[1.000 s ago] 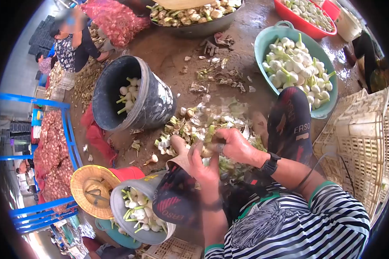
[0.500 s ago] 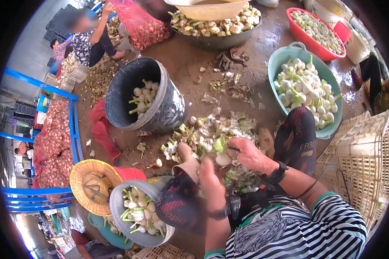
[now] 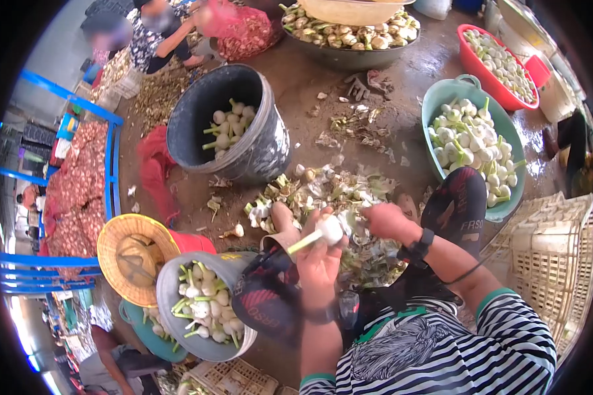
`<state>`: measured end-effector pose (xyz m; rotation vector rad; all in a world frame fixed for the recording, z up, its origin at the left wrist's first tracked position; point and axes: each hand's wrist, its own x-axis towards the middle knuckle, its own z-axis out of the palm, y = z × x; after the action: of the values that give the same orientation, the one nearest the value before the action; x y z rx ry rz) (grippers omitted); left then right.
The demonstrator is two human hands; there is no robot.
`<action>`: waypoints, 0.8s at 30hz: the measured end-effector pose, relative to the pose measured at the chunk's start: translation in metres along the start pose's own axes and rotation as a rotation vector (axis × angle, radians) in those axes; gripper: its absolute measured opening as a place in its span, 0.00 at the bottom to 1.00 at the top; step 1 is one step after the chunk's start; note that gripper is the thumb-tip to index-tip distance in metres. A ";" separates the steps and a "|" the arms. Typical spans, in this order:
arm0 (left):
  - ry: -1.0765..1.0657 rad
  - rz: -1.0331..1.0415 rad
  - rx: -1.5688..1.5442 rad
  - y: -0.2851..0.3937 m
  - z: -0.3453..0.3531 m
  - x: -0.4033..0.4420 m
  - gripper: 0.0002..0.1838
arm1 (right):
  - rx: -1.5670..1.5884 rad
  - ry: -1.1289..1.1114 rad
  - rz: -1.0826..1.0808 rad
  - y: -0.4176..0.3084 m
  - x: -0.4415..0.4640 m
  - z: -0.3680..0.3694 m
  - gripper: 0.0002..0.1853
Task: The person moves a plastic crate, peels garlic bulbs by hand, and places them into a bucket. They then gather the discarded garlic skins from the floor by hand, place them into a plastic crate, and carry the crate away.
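Note:
My left hand (image 3: 319, 262) holds a white garlic bulb (image 3: 330, 230) in its fingers, with the pale green stem pointing down to the left. To its right, my right hand (image 3: 394, 222) is closed, a little apart from the bulb; whatever it grips is hidden. Below both hands, a heap of garlic skins and leaf scraps (image 3: 374, 255) covers the floor between my feet. Near my left knee, a grey bucket (image 3: 167, 295) lies tilted with peeled garlic bulbs (image 3: 207, 304) inside.
A black bucket (image 3: 280, 135) with some bulbs leans ahead. On the right stand a green basin (image 3: 435, 108) of garlic, a red basin (image 3: 466, 58) and plastic crates (image 3: 540, 243). A dark basin (image 3: 349, 60) sits at the back, a straw hat (image 3: 115, 260) at left. Other people work nearby.
My left hand has come up and now holds the garlic bulb, which was by my right hand before. The right hand has drawn slightly away to the right. The view has shifted a little.

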<state>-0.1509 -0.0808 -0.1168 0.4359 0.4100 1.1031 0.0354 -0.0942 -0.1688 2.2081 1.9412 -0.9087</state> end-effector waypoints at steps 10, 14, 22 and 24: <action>0.239 -0.086 0.262 0.001 0.011 0.000 0.24 | 0.180 0.495 -0.604 -0.060 -0.038 -0.073 0.22; 0.170 -0.233 -0.091 -0.003 -0.009 -0.007 0.23 | 0.045 0.442 -0.599 -0.066 -0.044 -0.068 0.15; 0.037 -0.232 0.232 -0.015 -0.028 -0.002 0.32 | -0.156 0.607 -0.760 -0.052 -0.020 -0.066 0.09; -0.086 -0.247 0.135 -0.013 -0.030 -0.004 0.33 | -0.170 0.666 -0.766 -0.050 -0.006 -0.074 0.09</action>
<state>-0.1580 -0.0852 -0.1483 0.5352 0.4513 0.8168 0.0179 -0.0581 -0.0892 1.7850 3.1148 0.0406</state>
